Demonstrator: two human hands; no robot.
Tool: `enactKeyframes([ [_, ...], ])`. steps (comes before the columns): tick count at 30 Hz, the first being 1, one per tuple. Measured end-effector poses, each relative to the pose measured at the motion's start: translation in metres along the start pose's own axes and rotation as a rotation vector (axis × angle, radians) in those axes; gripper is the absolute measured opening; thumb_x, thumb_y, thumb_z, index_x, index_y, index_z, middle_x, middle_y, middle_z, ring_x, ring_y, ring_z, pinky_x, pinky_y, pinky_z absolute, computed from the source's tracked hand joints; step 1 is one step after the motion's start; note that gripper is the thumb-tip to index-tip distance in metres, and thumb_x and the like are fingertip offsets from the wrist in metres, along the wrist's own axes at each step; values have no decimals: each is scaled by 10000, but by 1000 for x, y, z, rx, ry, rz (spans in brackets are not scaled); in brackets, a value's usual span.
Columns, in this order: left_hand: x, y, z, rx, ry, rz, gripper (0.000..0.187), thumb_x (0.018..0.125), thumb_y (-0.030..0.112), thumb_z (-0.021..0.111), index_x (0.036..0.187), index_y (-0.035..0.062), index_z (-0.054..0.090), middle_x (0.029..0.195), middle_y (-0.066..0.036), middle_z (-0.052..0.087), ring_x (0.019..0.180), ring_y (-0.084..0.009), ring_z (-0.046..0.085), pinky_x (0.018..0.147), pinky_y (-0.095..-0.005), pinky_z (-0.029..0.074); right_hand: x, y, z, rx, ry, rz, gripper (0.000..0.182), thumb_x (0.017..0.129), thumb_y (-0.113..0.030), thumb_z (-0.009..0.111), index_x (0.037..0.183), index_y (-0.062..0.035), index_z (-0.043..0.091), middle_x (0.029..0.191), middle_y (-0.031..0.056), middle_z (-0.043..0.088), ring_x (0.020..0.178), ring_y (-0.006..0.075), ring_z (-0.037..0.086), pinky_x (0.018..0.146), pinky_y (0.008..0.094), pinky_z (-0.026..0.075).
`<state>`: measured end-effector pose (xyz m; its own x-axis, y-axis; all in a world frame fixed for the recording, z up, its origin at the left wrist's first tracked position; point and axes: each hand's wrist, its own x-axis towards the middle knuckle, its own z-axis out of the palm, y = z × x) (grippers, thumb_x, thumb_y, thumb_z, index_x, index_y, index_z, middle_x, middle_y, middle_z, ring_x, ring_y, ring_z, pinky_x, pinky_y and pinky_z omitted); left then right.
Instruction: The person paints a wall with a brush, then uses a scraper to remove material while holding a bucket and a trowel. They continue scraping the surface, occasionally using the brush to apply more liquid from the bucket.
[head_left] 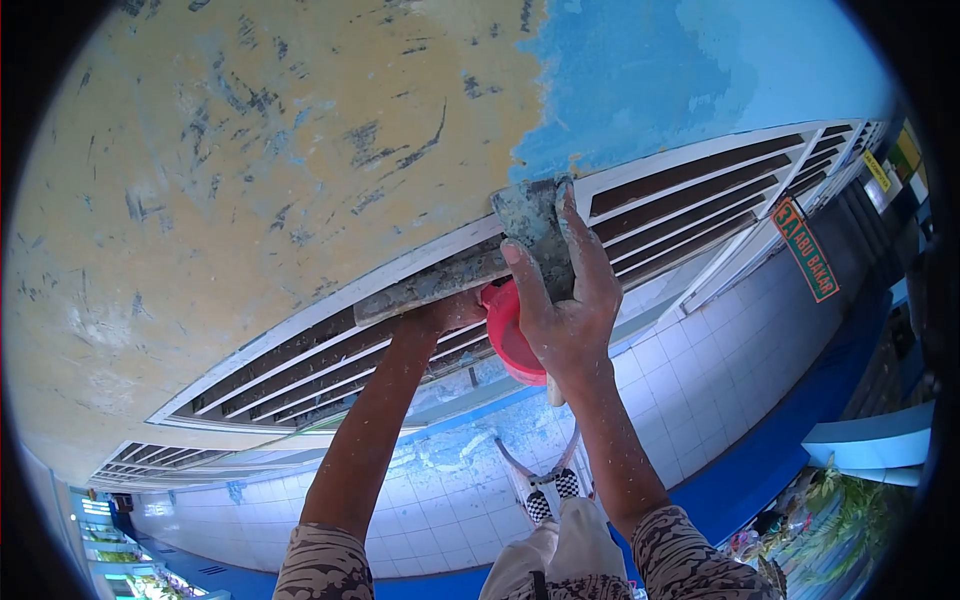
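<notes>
My right hand (578,318) is closed around a putty knife (538,225), its thumb and fingers spread along the broad, grey-crusted blade. The blade's top edge meets the wall at the corner of the white vent frame. My left hand (455,312) is closed under a long, flat, putty-crusted bar (425,285), and its fingers are partly hidden by it. Between my hands is a red plastic tub (512,335), close beside my left fingers and partly covered by my right hand. Dried specks dot both forearms.
Above is a wall (270,150), tan with dark scrapes on the left and blue patches (640,80) on the right. Slatted vents (690,190) run below it. Checkered shoes (540,503) stand far beneath, over a tiled floor (735,330). A hanging sign (803,248) is at right.
</notes>
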<state>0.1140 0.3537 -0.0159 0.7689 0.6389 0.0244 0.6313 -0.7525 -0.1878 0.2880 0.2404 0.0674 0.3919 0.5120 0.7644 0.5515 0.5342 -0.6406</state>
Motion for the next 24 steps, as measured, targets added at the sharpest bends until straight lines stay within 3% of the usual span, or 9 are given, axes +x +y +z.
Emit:
enactKeyframes([
  [2, -3, 2, 0, -1, -3, 0, 809, 792, 663, 628, 1463, 255, 434, 1563, -111, 349, 1399, -409, 359, 1151, -590, 243, 1, -3, 1, 11, 10, 22, 665, 863, -118, 756, 1399, 121, 444, 891, 161, 604, 778, 210, 595, 630, 338, 511],
  [4, -1, 1, 0, -3, -4, 2, 815, 789, 667, 629, 1465, 257, 432, 1565, -111, 347, 1399, -409, 358, 1152, -591, 241, -1, -8, 3, 24, 17, 108, 584, 873, -104, 755, 1360, 99, 505, 1147, 240, 653, 1011, 244, 683, 816, 330, 569],
  [7, 1, 3, 0, -15, -14, -4, 824, 783, 671, 631, 1468, 261, 428, 1567, -110, 344, 1401, -410, 356, 1152, -593, 238, -4, 1, 14, 106, 89, 42, 599, 875, -115, 758, 1367, 104, 496, 1185, 253, 643, 1034, 245, 679, 822, 328, 569],
  [11, -7, 3, 2, -36, -16, -20, 836, 776, 678, 634, 1472, 266, 424, 1570, -109, 339, 1402, -410, 353, 1153, -596, 234, 19, 4, 20, 136, 176, 2, 594, 890, -176, 758, 1349, 110, 512, 1148, 224, 666, 995, 223, 684, 813, 322, 567],
  [13, 1, -1, 0, -47, -11, -27, 842, 773, 681, 635, 1474, 268, 422, 1572, -108, 337, 1403, -410, 351, 1153, -597, 233, 63, -3, 10, 66, 268, -145, 642, 889, -198, 748, 1347, 163, 479, 991, 254, 677, 845, 278, 702, 700, 341, 568],
  [14, -4, 1, 1, -53, -4, -28, 844, 771, 682, 636, 1475, 269, 421, 1573, -108, 335, 1404, -411, 351, 1153, -597, 232, 78, -15, 1, 65, 270, -152, 642, 889, -198, 748, 1347, 163, 479, 991, 254, 677, 845, 278, 702, 700, 341, 568],
  [16, -9, 2, 3, -71, 4, -31, 851, 767, 686, 637, 1477, 271, 418, 1574, -107, 333, 1404, -411, 349, 1154, -599, 230, 100, -35, -16, 146, 210, 65, 632, 895, -230, 744, 1323, 167, 503, 1033, 281, 679, 884, 288, 714, 722, 342, 574],
  [20, -28, -19, 2, -98, 32, -37, 863, 760, 692, 640, 1481, 276, 414, 1578, -106, 328, 1406, -411, 347, 1154, -601, 226, 48, -20, 6, 54, 183, -39, 630, 900, -167, 728, 1372, 153, 459, 971, 226, 677, 893, 274, 696, 713, 343, 568],
  [24, -46, -25, 2, -165, 0, -58, 883, 742, 640, 662, 1494, 260, 397, 1598, -109, 300, 1451, -403, 279, 1187, -574, 196, 16, -23, 26, 144, 146, 36, 630, 901, -125, 711, 1397, 146, 431, 992, 221, 662, 938, 280, 688, 715, 343, 566],
])
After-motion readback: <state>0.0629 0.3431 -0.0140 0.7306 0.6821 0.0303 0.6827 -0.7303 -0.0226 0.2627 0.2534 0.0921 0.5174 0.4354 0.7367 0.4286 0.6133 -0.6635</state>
